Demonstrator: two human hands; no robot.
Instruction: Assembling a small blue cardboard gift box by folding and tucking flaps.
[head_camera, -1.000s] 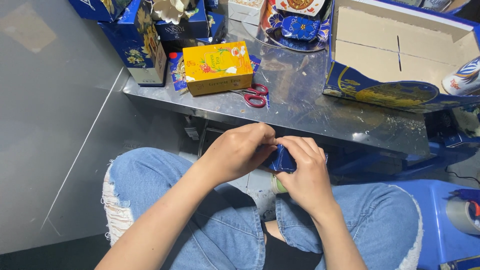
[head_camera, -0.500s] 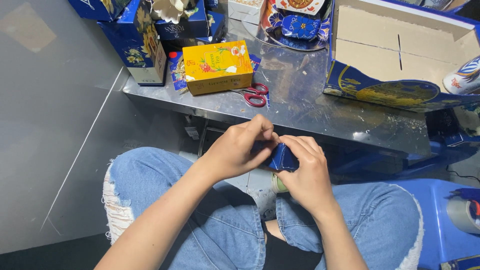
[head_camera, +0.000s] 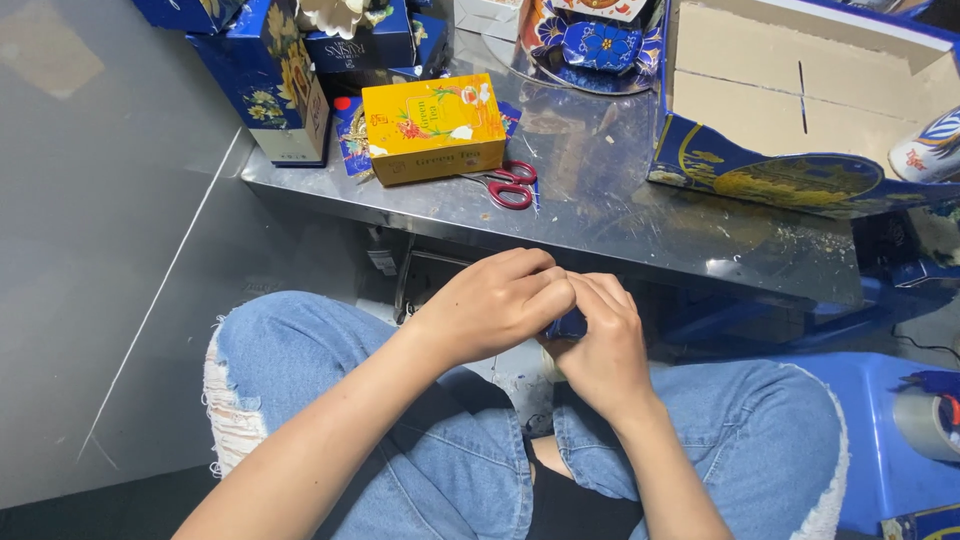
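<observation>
My left hand (head_camera: 495, 305) and my right hand (head_camera: 600, 340) are pressed together over my lap, in front of the metal table (head_camera: 620, 215). Between them they hold a small dark blue piece (head_camera: 566, 326), of which only a sliver shows under the fingers. Both hands are closed around it. What the piece is I cannot tell. My knees in torn blue jeans (head_camera: 300, 370) are below the hands.
On the table lie red-handled scissors (head_camera: 510, 185), a yellow box (head_camera: 432, 128), blue printed boxes (head_camera: 270, 80) at the far left, and a large open cardboard box with a blue rim (head_camera: 800, 120) at the right. A tape roll (head_camera: 925, 420) rests on a blue stool at right.
The hands have closed tighter over the blue piece, the left fingers folding over it, so much less of it shows than before.
</observation>
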